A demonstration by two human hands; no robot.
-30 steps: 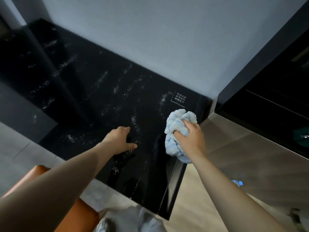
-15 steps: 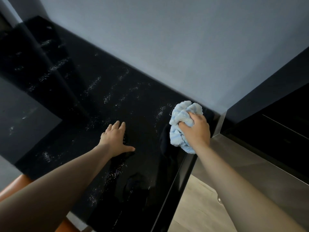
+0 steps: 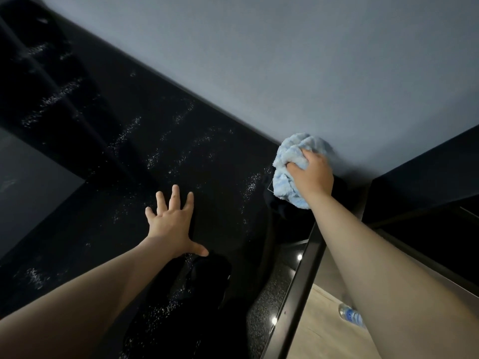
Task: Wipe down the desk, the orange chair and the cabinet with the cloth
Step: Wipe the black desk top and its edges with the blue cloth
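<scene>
While the right hand (image 3: 312, 177) grips the bunched blue cloth (image 3: 290, 164) at the far right corner of the desk (image 3: 207, 151), close by the wall (image 3: 285, 60), the left hand (image 3: 171, 224) lies flat on the black top, fingers spread wide and holding nothing. White streaks speckle the glossy surface around and beyond that hand. Down past the desk's right edge, a bottle (image 3: 351, 314) lies on the floor.
</scene>
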